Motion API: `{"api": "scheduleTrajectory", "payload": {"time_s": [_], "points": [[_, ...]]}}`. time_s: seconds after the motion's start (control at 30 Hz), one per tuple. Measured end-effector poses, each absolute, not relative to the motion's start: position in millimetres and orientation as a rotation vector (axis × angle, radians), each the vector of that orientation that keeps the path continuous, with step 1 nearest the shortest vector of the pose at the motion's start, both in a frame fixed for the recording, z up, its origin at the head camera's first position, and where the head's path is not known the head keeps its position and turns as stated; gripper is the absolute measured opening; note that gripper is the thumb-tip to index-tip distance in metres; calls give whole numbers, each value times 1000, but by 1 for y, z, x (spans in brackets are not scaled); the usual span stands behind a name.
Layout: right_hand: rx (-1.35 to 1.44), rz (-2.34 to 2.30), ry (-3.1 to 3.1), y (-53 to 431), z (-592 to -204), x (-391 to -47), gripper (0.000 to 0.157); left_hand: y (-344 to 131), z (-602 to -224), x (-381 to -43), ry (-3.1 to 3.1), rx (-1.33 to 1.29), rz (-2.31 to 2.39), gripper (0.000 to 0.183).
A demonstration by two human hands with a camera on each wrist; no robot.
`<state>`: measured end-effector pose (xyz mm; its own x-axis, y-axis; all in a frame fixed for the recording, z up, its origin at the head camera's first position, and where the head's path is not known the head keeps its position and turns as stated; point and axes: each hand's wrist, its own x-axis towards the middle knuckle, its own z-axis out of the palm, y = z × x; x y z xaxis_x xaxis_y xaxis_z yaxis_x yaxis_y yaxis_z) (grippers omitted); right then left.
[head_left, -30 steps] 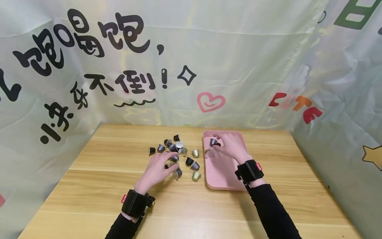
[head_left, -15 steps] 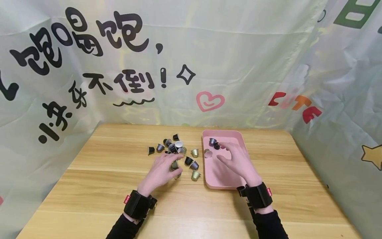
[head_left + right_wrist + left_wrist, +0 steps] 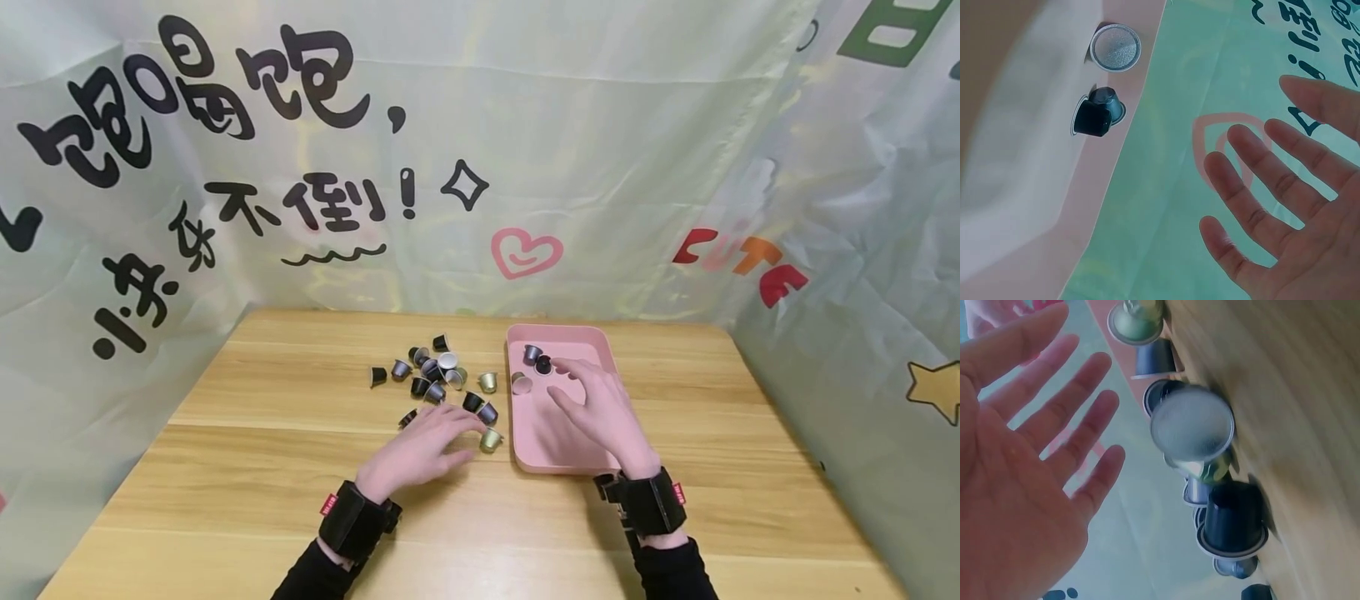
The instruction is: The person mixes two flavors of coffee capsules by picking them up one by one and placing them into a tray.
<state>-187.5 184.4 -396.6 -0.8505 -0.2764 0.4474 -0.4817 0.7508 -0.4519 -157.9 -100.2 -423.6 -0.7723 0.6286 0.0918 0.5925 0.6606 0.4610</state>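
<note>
My left hand [image 3: 420, 450], fingers spread and holding nothing, hovers at the front of a loose group of coffee capsules. Its fingertips overlap the edge of a pale green capsule [image 3: 491, 441] in the head view. In the left wrist view a black capsule [image 3: 1234, 519] and a capsule with a silver lid [image 3: 1192, 424] stand beyond the fingers [image 3: 1094, 425]. Above the pink tray [image 3: 558, 462] is my right hand [image 3: 606, 417], also with nothing in its spread fingers. Near its index fingertip lies a black capsule [image 3: 543, 365], beside a blue-grey capsule [image 3: 532, 354]; a lid-up capsule [image 3: 1116, 47] lies apart from them.
Several more capsules, among them a white-lidded one [image 3: 447, 361] and a gold one [image 3: 488, 382], lie left of the tray on the wooden table [image 3: 285, 467]. A printed cloth [image 3: 600, 167] hangs behind and along the sides.
The right hand has let go of the black capsule in the tray and drawn back a little. My left hand has moved right and nearer, uncovering capsules behind it.
</note>
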Motion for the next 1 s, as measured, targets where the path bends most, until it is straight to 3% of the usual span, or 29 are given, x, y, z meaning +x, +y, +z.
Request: {"api": "scheduleTrajectory", "payload": {"time_s": [1.0], "points": [[575, 872, -2607, 188, -399, -185, 38, -84, -436, -150, 2769, 1185, 512, 34]]}}
